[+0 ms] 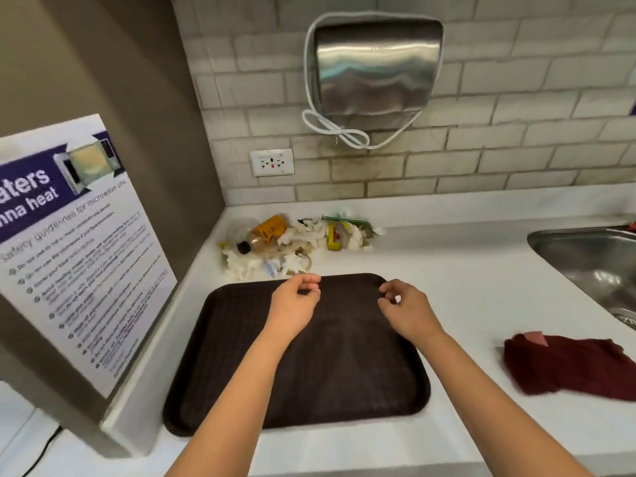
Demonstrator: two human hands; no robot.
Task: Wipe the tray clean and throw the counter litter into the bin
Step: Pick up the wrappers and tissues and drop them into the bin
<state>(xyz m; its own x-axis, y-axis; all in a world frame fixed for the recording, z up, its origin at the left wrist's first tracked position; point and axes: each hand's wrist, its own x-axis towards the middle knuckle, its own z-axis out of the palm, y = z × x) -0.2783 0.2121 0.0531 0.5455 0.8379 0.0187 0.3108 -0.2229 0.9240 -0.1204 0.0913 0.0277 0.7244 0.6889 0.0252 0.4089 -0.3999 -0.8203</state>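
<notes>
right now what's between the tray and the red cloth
Only bare white counter lies between the tray and the red cloth, as the head view shows.

The tray (296, 356) lies on the tabletop (464, 270) in the lower middle of the frame. Behind it, toward the upper middle, the litter (296, 242) is heaped against the corner where the tiled wall (516, 98) meets the side panel; a bottle (263, 234) lies within the heap at its left. The cloth (568, 366) lies on the tabletop at the right, well apart from the tray. The sink (592, 263) is set into the tabletop at the right edge, behind the cloth. A notice board (79, 249) stands at the left. On the wall above the litter sit a socket (272, 162) and, higher, a hand dryer (375, 67). Both hands, left hand (292, 304) and right hand (407, 311), hang over the tray's far half.
</notes>
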